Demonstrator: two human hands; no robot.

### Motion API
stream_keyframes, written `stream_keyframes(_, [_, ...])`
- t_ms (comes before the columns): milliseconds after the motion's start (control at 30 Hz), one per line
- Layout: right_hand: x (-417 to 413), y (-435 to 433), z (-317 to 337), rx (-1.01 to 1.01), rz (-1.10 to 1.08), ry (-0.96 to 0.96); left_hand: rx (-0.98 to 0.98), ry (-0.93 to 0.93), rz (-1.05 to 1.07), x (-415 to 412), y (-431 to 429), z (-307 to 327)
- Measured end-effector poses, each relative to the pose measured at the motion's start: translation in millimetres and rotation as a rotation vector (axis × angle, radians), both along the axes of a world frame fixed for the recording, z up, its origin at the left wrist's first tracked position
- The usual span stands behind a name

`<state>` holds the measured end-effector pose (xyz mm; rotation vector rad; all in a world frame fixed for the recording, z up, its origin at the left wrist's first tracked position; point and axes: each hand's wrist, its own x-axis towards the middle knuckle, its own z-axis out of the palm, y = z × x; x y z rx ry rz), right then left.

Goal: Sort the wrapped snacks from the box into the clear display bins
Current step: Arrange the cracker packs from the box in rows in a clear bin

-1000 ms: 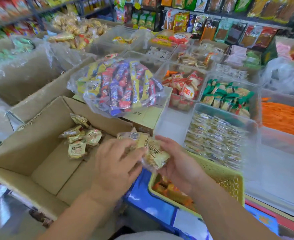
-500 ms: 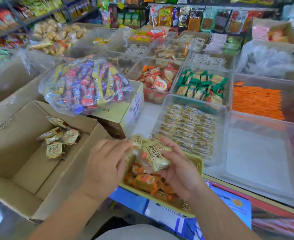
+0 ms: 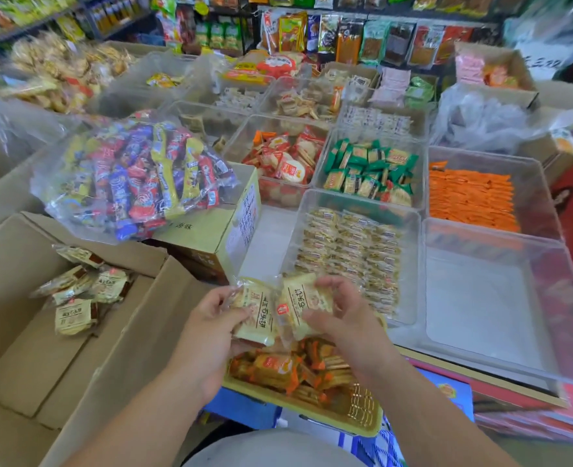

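Observation:
My left hand (image 3: 207, 335) grips a cream wrapped snack (image 3: 256, 313) and my right hand (image 3: 342, 315) grips a second cream packet (image 3: 300, 303). Both packets are held side by side above a yellow basket (image 3: 362, 416) of orange-wrapped snacks. The open cardboard box (image 3: 59, 365) at the left holds several more of the same cream packets (image 3: 83, 291). Just beyond my hands stands a clear bin (image 3: 409, 230) stacked with small pale wrapped snacks. To its right is a clear bin (image 3: 480, 298) with nothing in it.
A clear bag of colourful candy bars (image 3: 136, 180) lies on a small yellow carton (image 3: 211, 237). Farther bins hold red-wrapped snacks (image 3: 285, 160), green-wrapped snacks (image 3: 369, 170) and orange sticks (image 3: 470, 197). Shelves of packets line the back.
My hands carried the cream packets from over the box's right edge to above the yellow basket and spread them apart, one in each hand. The view swung right toward the bins.

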<state>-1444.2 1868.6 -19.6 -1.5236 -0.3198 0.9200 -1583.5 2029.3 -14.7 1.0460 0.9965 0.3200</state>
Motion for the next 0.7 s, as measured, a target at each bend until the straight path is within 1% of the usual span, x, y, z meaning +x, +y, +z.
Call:
stream_keyframes(33, [0, 3, 0, -0.119, 0.009, -0.108, -0.013, -0.003, -0.033, 2, 1, -1])
stream_keyframes(67, [0, 5, -2, -0.193, 0.015, -0.171, -0.016, -0.003, -0.067, 4, 4, -2])
stream_keyframes(233, [-3, 17, 0, -0.279, 0.038, -0.298, 0.036, 0.006, -0.209, 15, 16, -5])
stream_keyframes(333, [-4, 23, 7, -0.407, 0.113, -0.392, 0.038, 0.009, -0.289, 24, 18, -8])
stream_keyframes(400, [1, 26, 8, -0.481, 0.150, -0.447, 0.018, 0.012, -0.335, 30, 19, -10])
stream_keyframes(467, [9, 27, 5, -0.532, 0.144, -0.479, -0.040, 0.016, -0.364, 35, 22, -13])
stream_keyframes(567, [25, 29, 5, -0.521, 0.099, -0.454, -0.139, 0.011, -0.357, 38, 32, -17])
stream_keyframes(633, [40, 34, 3, -0.497, 0.016, -0.538, -0.208, 0.000, -0.291, 38, 43, -22])
stream_keyframes(667, [51, 36, 0, -0.509, -0.023, -0.597, -0.259, -0.013, -0.244, 37, 50, -25])
stream_keyframes(700, [64, 40, -4, -0.542, -0.046, -0.615, -0.304, -0.028, -0.201, 35, 57, -28])
